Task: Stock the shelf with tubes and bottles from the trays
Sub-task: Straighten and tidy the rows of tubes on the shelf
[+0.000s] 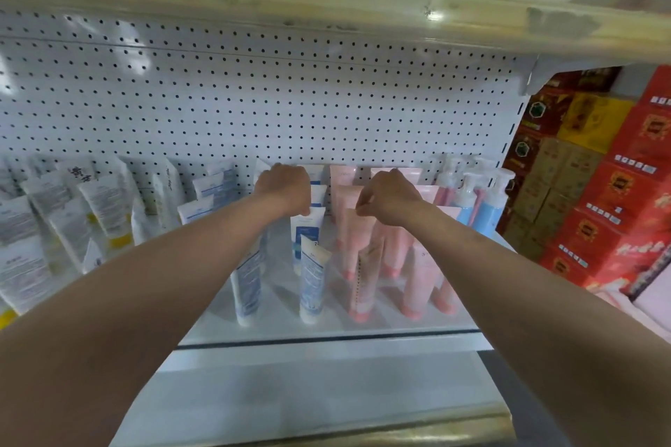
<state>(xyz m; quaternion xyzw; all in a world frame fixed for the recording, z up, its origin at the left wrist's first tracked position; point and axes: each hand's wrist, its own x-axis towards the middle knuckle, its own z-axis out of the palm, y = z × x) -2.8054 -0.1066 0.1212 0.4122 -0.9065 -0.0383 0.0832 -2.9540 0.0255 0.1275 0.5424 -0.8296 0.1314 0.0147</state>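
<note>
Item: my left hand [283,189] gripped white-blue tube [306,225]; right hand [388,198] pinched pink tube [357,229], mid-shelf [326,328]. Best practice: seat caps down, rows aligned.

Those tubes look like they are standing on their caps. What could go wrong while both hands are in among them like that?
1. The pink tubes lean on each other in tight rows; the right hand nudging one might topple several.
2. The left hand is at a white and blue tube; a front tube already tilts and could fall off the shelf edge.
3. The pump bottles stand near the right wrist.
</note>
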